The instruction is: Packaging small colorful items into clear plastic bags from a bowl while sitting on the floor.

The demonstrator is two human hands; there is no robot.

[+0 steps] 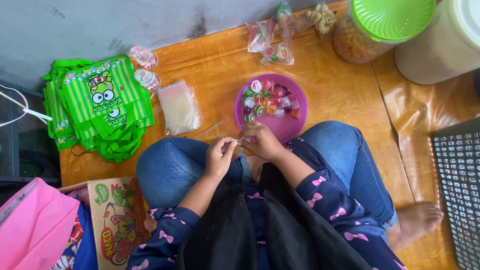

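Orange wood-pattern floor mat (335,96), grey wall upper left.
Left hand (219,157) and right hand (261,141) pinched shut on small clear wrapper (238,144) mid-frame, just below purple plate (295,119) of jelly cups (266,101).

The person wore a dark navy top with long sleeves (324,197) dotted with pink bows, blue jeans (338,148), and a black cloth (256,234) hanging toward six o'clock; feet bare.
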